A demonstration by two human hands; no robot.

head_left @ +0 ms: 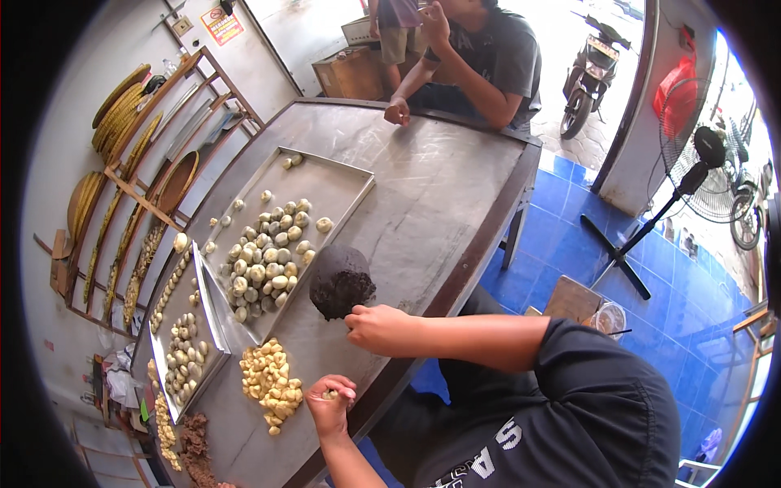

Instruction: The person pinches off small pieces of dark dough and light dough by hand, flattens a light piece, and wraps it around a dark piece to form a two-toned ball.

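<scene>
My left hand (pixel 329 403) is closed round a small pale dough piece, beside a heap of cream dough lumps (pixel 264 378) on the metal table (pixel 415 211). My right hand (pixel 366 329) has its fingers curled at the lower edge of a dark brown paste mass (pixel 342 281); what is between them is hidden. A large tray (pixel 354 187) holds grey-white balls (pixel 268 268), and a narrower tray (pixel 213 370) beside it holds more. Crumbly brown filling (pixel 195 447) lies near the table's lower left.
A person (pixel 496 73) leans on the far table edge, another person (pixel 390 32) behind. A rack of round trays (pixel 122 122) lines the left wall. A pedestal fan (pixel 691 179), a wooden stool (pixel 573 297) with a cup (pixel 608 317), and a scooter (pixel 590 77) are at right.
</scene>
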